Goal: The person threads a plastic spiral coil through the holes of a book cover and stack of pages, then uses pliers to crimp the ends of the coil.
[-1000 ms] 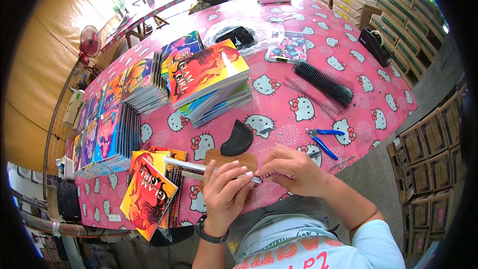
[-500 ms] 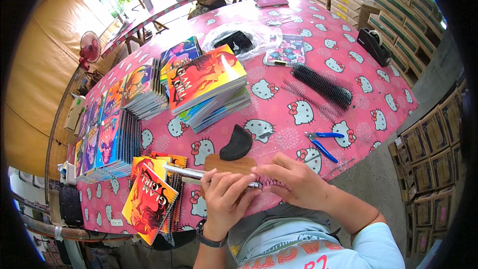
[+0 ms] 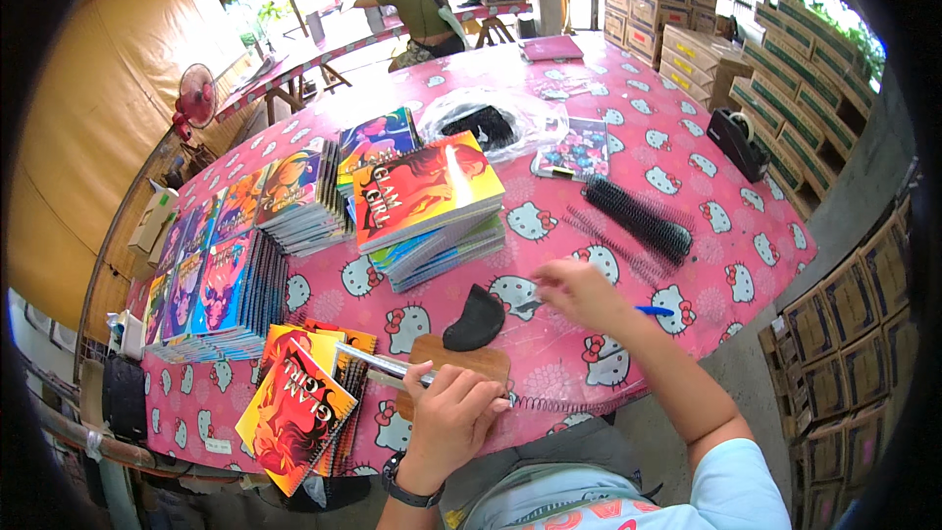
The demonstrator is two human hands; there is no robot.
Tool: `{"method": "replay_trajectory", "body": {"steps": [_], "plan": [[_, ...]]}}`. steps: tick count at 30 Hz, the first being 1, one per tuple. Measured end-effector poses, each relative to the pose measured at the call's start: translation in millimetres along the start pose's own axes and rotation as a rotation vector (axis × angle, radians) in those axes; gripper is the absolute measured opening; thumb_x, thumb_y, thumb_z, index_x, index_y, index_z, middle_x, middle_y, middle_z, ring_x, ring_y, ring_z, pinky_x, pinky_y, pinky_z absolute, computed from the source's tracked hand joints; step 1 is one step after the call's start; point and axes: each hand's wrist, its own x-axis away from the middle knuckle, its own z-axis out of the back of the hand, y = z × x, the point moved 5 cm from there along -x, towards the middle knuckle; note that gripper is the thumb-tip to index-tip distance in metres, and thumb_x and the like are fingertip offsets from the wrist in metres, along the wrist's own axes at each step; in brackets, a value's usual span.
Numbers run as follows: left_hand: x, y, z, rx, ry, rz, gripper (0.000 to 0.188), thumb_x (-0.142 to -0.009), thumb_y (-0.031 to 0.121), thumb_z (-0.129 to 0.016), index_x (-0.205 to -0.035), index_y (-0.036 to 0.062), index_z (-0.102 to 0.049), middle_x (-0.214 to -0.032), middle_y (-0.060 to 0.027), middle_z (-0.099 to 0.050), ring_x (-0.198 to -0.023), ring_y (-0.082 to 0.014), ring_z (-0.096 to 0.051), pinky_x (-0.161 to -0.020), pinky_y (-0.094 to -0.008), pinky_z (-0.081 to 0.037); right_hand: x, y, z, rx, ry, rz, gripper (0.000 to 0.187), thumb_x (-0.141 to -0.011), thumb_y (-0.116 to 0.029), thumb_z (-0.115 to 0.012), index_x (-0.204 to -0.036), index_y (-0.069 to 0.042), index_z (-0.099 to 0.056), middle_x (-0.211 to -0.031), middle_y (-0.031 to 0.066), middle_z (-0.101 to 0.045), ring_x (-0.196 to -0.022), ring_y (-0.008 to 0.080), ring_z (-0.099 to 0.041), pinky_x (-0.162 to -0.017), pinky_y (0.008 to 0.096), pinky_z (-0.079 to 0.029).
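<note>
Head view: at the near edge of the pink-covered table, the left hand is closed around a thin notebook, held nearly edge-on. A spiral binding coil extends from the right end of this notebook, running along the near edge. The right hand is over the table farther in, fingers bent; I cannot tell whether they grip anything. The right forearm partly hides a tool with a blue handle. Beyond the left hand lies a wooden board, with a black curved block at its far side. Red-and-yellow notebooks overhang the near edge by the table's left corner.
</note>
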Motion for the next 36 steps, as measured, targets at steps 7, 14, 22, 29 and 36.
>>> {"method": "replay_trajectory", "body": {"steps": [7, 14, 22, 29, 36], "plan": [[2, -4, 0, -0.026, 0.036, -0.028, 0.014, -0.084, 0.029, -0.063, -0.087, 0.0161, -0.066, -0.082, 0.0022, -0.062, -0.085, -0.0174, -0.058, -0.097, -0.0435, -0.023, -34, -29, -98, 0.299, -0.198, 0.260, 0.071, -0.070, -0.053, -0.071, -0.121, -0.007, -0.055, -0.124, 0.0248, -0.050, -0.113, 0.0422, -0.047, -0.097, 0.0478, -0.040], [3, -9, -3, 0.015, 0.075, -0.005, 0.013, -0.084, 0.029, -0.065, -0.086, 0.0168, -0.067, -0.087, 0.0033, -0.064, -0.096, -0.0151, -0.060, -0.110, -0.0487, -0.010, -30, -35, -96, 0.310, -0.142, 0.229, 0.069, -0.068, -0.050, -0.073, -0.121, -0.009, -0.056, -0.124, 0.0238, -0.051, -0.109, 0.0427, -0.047, -0.095, 0.0476, -0.041], [9, -8, 1, 0.052, 0.085, -0.054, 0.018, -0.081, 0.035, -0.067, -0.089, 0.0193, -0.068, -0.090, 0.0052, -0.065, -0.098, -0.0144, -0.060, -0.110, -0.0523, -0.009, 54, 0, -77, -0.949, -0.373, -0.096, 0.069, -0.080, -0.049, -0.066, -0.127, -0.001, -0.050, -0.129, 0.0163, -0.051, -0.117, 0.0274, -0.050, -0.096, 0.0429, -0.041], [8, -14, 4, 0.009, 0.072, -0.029, 0.020, -0.084, 0.038, -0.064, -0.092, 0.0196, -0.068, -0.090, 0.0061, -0.065, -0.098, -0.0144, -0.060, -0.109, -0.0534, -0.007, 94, -12, -87, -1.480, -0.237, -0.226, 0.066, -0.086, -0.050, -0.059, -0.129, -0.002, -0.046, -0.128, 0.0160, -0.053, -0.119, 0.0258, -0.051, -0.098, 0.0402, -0.044], [66, -48, 67, -0.360, 0.267, 0.467, 0.052, -0.072, 0.042, -0.073, -0.114, 0.0136, -0.062, -0.139, -0.0084, -0.043, -0.130, -0.0349, -0.035, -0.107, -0.0604, -0.012, 80, -15, -67, -1.176, -0.214, -0.069, 0.086, -0.077, -0.063, -0.061, -0.126, 0.007, -0.048, -0.127, 0.0161, -0.054, -0.117, 0.0254, -0.053, -0.102, 0.0380, -0.038]]}}
